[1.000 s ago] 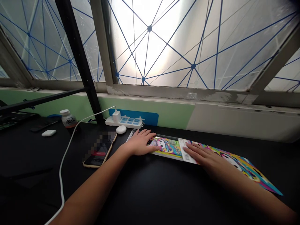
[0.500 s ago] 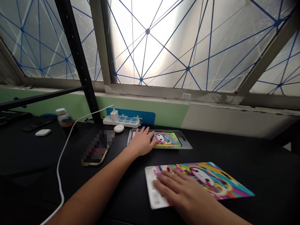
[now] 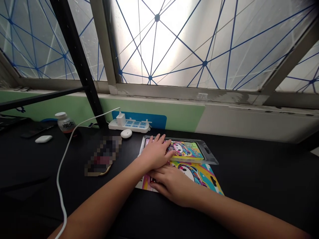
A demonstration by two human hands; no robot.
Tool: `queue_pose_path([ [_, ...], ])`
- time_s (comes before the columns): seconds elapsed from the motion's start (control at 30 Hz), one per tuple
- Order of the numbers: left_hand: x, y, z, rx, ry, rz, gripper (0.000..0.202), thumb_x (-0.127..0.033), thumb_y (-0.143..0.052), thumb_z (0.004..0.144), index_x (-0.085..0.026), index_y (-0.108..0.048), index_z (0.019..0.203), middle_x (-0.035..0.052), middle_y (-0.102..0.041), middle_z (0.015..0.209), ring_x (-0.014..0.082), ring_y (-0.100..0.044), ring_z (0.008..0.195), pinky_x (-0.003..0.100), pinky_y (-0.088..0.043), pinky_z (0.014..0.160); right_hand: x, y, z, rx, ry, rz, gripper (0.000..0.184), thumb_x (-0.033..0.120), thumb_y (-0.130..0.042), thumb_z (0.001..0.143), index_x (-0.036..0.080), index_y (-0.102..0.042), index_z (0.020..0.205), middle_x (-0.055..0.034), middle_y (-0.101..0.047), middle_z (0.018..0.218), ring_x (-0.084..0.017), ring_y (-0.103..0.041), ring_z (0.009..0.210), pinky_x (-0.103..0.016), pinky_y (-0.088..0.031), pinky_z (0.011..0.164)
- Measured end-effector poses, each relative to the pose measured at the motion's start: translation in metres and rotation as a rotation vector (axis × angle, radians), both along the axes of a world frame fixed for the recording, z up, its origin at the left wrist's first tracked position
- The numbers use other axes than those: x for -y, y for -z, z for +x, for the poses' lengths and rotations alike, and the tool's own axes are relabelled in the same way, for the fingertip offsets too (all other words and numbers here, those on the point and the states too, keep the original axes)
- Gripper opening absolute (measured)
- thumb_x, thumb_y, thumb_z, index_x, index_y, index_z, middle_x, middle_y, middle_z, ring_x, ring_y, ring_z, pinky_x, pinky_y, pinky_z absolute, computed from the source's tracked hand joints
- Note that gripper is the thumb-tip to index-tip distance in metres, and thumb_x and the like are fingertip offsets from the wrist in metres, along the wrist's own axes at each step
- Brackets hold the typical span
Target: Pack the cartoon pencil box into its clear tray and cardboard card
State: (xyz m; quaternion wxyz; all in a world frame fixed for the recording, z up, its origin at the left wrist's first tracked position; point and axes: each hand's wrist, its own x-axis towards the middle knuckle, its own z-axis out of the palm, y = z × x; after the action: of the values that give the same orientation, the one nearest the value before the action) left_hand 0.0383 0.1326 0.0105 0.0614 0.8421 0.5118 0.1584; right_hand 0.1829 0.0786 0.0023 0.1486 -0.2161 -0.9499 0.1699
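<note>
Clear plastic rectangular tray [image 3: 211,158] with a colourful printed insert [image 3: 188,150], on the black bench [image 3: 254,176], is partly covered by an open left hand [image 3: 157,153], its near-side multicoloured flat card [image 3: 192,172] by an unclenched right hand [image 3: 174,184], alignment seemingly being done, careful squaring apparently called for.

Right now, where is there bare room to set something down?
The black table is bare right of the plastic pack and printed card, behind the right forearm. Another patch lies between that and the left forearm. Crowded: under the left hand and right hand, and around the power strip.
</note>
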Motion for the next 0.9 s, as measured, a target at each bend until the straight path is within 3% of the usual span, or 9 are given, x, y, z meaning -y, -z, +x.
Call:
queue_pose_path([
  [0.1, 0.0, -0.001, -0.001, 0.053, -0.011, 0.043, 0.043, -0.042, -0.039, 0.104, -0.021, -0.058, 0.137, 0.0133, -0.043, 0.156, 0.0325, -0.036, 0.146, 0.055, -0.028, 0.117, 0.003, 0.004, 0.0, -0.04, -0.049, 0.13, 0.027, 0.028, -0.049, 0.102, 0.017, -0.066, 0.119, -0.0095, -0.071, 0.118, -0.023, -0.063, 0.112, -0.036, -0.045, 0.102],
  [0.23, 0.001, -0.01, -0.001, 0.141, -0.052, 0.146, 0.033, -0.027, -0.039, 0.104, -0.019, -0.066, 0.122, 0.0094, -0.064, 0.137, 0.0221, -0.057, 0.128, 0.037, -0.042, 0.108, -0.001, 0.002, 0.006, -0.131, -0.121, 0.368, 0.025, 0.024, -0.046, 0.102, 0.018, -0.069, 0.097, -0.0058, -0.074, 0.091, -0.02, -0.064, 0.088, -0.034, -0.049, 0.085],
  [0.33, 0.004, -0.018, -0.003, 0.175, -0.069, 0.22, 0.026, -0.026, -0.044, 0.102, -0.021, -0.068, 0.109, 0.0045, -0.073, 0.116, 0.021, -0.065, 0.11, 0.037, -0.043, 0.104, -0.018, -0.011, 0.025, -0.142, 0.038, 0.469, 0.032, 0.026, -0.045, 0.102, 0.019, -0.067, 0.08, -0.0053, -0.068, 0.076, -0.019, -0.059, 0.073, -0.034, -0.046, 0.072],
  [0.4, 0.005, -0.021, -0.005, 0.175, -0.071, 0.254, 0.025, -0.027, -0.045, 0.102, -0.02, -0.069, 0.104, 0.0038, -0.074, 0.109, 0.0215, -0.065, 0.103, 0.039, -0.042, 0.102, -0.039, -0.022, 0.044, -0.058, 0.232, 0.424, 0.034, 0.029, -0.043, 0.102, 0.019, -0.068, 0.082, -0.0076, -0.067, 0.08, -0.022, -0.059, 0.078, -0.037, -0.046, 0.075],
  [0.47, 0.004, -0.021, -0.007, 0.159, -0.064, 0.265, 0.025, -0.028, -0.045, 0.102, -0.019, -0.068, 0.104, 0.0046, -0.074, 0.106, 0.0223, -0.065, 0.1, 0.04, -0.044, 0.097, -0.063, -0.03, 0.068, 0.081, 0.429, 0.25, 0.028, 0.037, -0.048, 0.099, 0.02, -0.071, 0.099, -0.0104, -0.067, 0.096, -0.025, -0.061, 0.09, -0.039, -0.048, 0.08],
  [0.5, 0.003, -0.019, -0.008, 0.144, -0.058, 0.262, 0.025, -0.03, -0.046, 0.101, -0.019, -0.068, 0.105, 0.0053, -0.074, 0.106, 0.0232, -0.065, 0.1, 0.04, -0.045, 0.094, -0.074, -0.032, 0.079, 0.112, 0.462, 0.198, 0.029, 0.042, -0.053, 0.096, 0.02, -0.071, 0.104, -0.0112, -0.066, 0.101, -0.025, -0.062, 0.091, -0.038, -0.049, 0.08],
  [0.7, -0.004, -0.004, -0.009, 0.045, -0.002, 0.235, 0.026, -0.039, -0.055, 0.097, -0.021, -0.068, 0.111, 0.007, -0.07, 0.115, 0.0276, -0.059, 0.106, 0.041, -0.047, 0.09, -0.108, -0.032, 0.118, 0.199, 0.489, 0.022, 0.059, 0.067, -0.066, 0.079, 0.021, -0.071, 0.116, -0.0114, -0.062, 0.108, -0.027, -0.065, 0.096, -0.037, -0.054, 0.083],
  [0.9, -0.003, -0.003, -0.007, 0.018, -0.027, 0.255, 0.033, -0.042, -0.051, 0.099, -0.02, -0.064, 0.12, 0.008, -0.069, 0.117, 0.0279, -0.058, 0.109, 0.043, -0.044, 0.095, -0.114, -0.025, 0.116, 0.214, 0.518, 0.049, 0.059, 0.069, -0.07, 0.073, 0.023, -0.072, 0.11, -0.012, -0.061, 0.108, -0.031, -0.061, 0.101, -0.044, -0.052, 0.088],
])
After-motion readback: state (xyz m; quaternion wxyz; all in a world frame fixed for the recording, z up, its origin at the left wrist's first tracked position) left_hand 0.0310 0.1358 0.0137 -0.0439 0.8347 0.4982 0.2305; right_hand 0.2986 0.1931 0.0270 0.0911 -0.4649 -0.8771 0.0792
